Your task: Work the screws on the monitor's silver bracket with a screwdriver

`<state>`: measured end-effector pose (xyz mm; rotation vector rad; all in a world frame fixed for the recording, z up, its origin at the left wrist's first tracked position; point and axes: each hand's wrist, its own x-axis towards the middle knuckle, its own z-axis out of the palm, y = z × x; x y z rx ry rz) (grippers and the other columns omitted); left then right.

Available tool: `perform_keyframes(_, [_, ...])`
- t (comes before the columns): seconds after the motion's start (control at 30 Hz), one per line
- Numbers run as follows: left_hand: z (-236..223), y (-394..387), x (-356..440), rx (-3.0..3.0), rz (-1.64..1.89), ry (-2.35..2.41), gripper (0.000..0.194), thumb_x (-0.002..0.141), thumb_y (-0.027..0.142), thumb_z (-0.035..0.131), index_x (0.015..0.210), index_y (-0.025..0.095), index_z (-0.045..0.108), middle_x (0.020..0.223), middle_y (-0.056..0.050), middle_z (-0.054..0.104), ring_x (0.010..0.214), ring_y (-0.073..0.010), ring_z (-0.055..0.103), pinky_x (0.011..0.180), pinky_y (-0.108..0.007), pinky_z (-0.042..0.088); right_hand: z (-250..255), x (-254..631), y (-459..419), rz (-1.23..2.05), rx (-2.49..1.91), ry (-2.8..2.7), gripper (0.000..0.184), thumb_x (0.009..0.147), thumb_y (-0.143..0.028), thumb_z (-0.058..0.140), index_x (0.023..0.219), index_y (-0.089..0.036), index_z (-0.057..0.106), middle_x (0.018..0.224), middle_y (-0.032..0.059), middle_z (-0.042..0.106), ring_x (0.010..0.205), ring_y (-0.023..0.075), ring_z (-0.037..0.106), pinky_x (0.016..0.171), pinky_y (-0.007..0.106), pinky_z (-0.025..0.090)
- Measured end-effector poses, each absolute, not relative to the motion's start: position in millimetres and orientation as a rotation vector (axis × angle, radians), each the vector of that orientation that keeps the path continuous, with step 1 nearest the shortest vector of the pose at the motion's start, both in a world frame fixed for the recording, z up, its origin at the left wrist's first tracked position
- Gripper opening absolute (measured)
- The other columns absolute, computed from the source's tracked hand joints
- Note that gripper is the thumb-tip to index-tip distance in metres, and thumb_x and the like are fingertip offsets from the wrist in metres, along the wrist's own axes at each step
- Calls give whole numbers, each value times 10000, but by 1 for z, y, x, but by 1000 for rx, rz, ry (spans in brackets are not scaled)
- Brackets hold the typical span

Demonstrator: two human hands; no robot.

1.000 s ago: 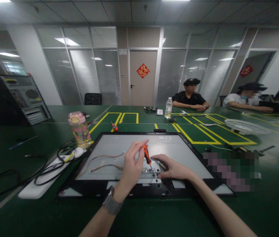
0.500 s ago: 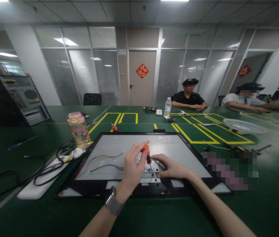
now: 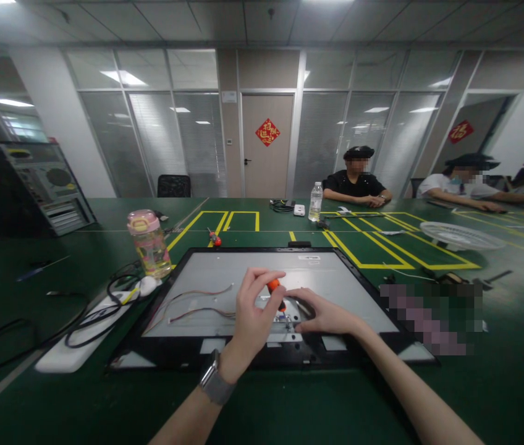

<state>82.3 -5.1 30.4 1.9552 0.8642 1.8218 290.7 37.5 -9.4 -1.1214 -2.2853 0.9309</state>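
Observation:
My left hand, wearing a watch, has its thumb and fingers closed round the orange-and-black handle of a screwdriver. The tool points down at a small metal bracket on the back of a flat display panel. My right hand is curved round the right end of the bracket, thumb at its near side and fingers at its far side; the fingertips are partly hidden. The grey panel lies flat in a black frame. Thin wires trail over it to the left of my hands.
A pink-lidded bottle and a white power strip with black cables stand left of the panel. Beyond it lies a red-handled screwdriver. A computer case is far left. Two co-workers sit across the table behind a water bottle.
My left hand's fingers have shifted and opened slightly on the screwdriver handle, with the wrist a little further right. My right hand stays at the bracket. The panel has hardly moved.

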Motion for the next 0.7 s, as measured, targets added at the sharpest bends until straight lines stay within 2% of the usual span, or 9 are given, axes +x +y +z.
perform_keyframes(0.07, [30, -3, 82, 1921, 1862, 913, 140, 894, 258, 583, 945, 220, 707, 868, -24, 559, 821, -162, 590, 780, -281, 478, -9, 291, 37, 937, -1123, -2282, 735, 683, -281, 769, 1352, -206, 474, 1332, 104, 503, 1235, 288, 468, 1090, 445, 348])
perform_keyframes(0.27, [28, 4, 78, 1720, 1735, 883, 205, 960, 238, 448, 1052, 196, 627, 946, -53, 638, 899, -173, 618, 822, -287, 477, -8, 291, 36, 930, -1123, -2300, 713, 698, -286, 757, 1349, -207, 478, 1321, 99, 510, 1224, 276, 476, 1086, 428, 352])
perform_keyframes(0.43, [29, 6, 77, 1752, 1787, 916, 134, 888, 252, 581, 912, 195, 700, 915, -35, 567, 871, -167, 590, 807, -275, 466, -9, 291, 38, 936, -1125, -2301, 723, 689, -292, 765, 1347, -201, 480, 1323, 101, 509, 1222, 285, 475, 1080, 426, 359])
perform_keyframes(0.6, [30, 7, 76, 1708, 1741, 892, 242, 934, 231, 476, 1070, 195, 673, 927, -42, 607, 879, -169, 604, 811, -284, 471, -8, 291, 37, 946, -1133, -2298, 720, 690, -284, 762, 1350, -224, 480, 1329, 91, 505, 1226, 283, 471, 1083, 425, 355])
perform_keyframes(0.7, [30, 7, 75, 1711, 1758, 909, 241, 935, 251, 483, 1049, 196, 688, 947, -48, 613, 896, -175, 601, 808, -286, 468, -6, 291, 36, 945, -1142, -2296, 711, 690, -282, 760, 1344, -221, 488, 1320, 93, 510, 1227, 287, 469, 1081, 428, 357])
